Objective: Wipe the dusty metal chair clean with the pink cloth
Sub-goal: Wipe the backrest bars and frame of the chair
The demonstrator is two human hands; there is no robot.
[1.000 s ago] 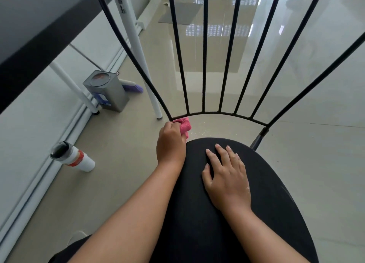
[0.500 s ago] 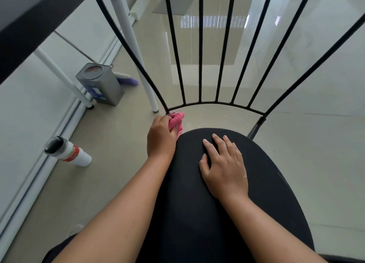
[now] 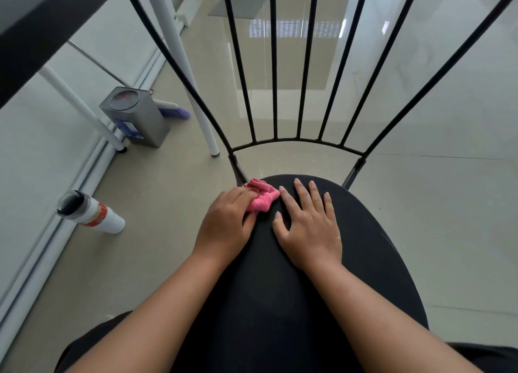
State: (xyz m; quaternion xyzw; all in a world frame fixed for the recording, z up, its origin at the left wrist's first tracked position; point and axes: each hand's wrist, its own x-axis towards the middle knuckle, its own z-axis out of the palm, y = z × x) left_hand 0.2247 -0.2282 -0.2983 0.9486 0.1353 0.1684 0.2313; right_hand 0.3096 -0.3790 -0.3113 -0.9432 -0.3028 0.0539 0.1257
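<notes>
Clutching the bunched pink cloth, my left hand presses it on the chair seat's rear-left edge; my right hand lies flat, fingers spread, beside it. Left of the chair: a bottle and a metal can.

A square metal tin with a round lid and a blue label stands on the beige floor close to the wall, between two white table legs. Just behind it lies a purple broom head. Nearer the camera, well apart from the tin, a white bottle with a black cap and a red band lies tilted by the wall's base rail.
</notes>
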